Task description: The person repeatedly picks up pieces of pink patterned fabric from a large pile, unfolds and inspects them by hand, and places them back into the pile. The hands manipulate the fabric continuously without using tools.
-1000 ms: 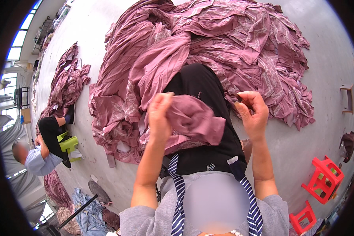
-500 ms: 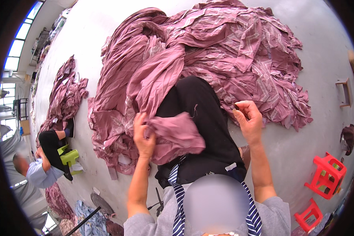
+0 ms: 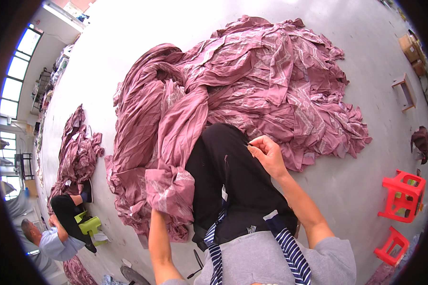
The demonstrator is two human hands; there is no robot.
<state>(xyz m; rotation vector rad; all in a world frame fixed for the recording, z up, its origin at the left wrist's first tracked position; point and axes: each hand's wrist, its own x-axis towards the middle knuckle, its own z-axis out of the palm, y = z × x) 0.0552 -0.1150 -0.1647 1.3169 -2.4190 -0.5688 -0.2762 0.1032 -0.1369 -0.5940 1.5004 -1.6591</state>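
A folded-over piece of dusty-pink patterned cloth (image 3: 170, 187) covers my left hand, and only the wrist and left forearm (image 3: 160, 244) come out below it. The left fingers are hidden, so their grip does not show. Over my right thigh, my right hand (image 3: 267, 153) is closed in a pinch, thumb against forefinger. A tiny dark thing shows at its fingertips, too small to name. Ahead of both hands spreads a big heap of the same pink cloth (image 3: 252, 76), its left part reaching down beside my left knee. A loose thread (image 3: 226, 160) lies on my black trousers (image 3: 233, 190).
Two red plastic stools (image 3: 403, 195) stand at the right, with a small wooden frame (image 3: 404, 92) farther off. At the left another person (image 3: 62, 240) sits on a green stool (image 3: 89, 225) beside a second pink cloth heap (image 3: 78, 152). Striped straps (image 3: 290, 247) hang over my lap.
My left hand has gone from showing on the cloth to being covered by it. The cloth has shifted left off my lap. My right hand has moved left, over my thigh, still pinched.
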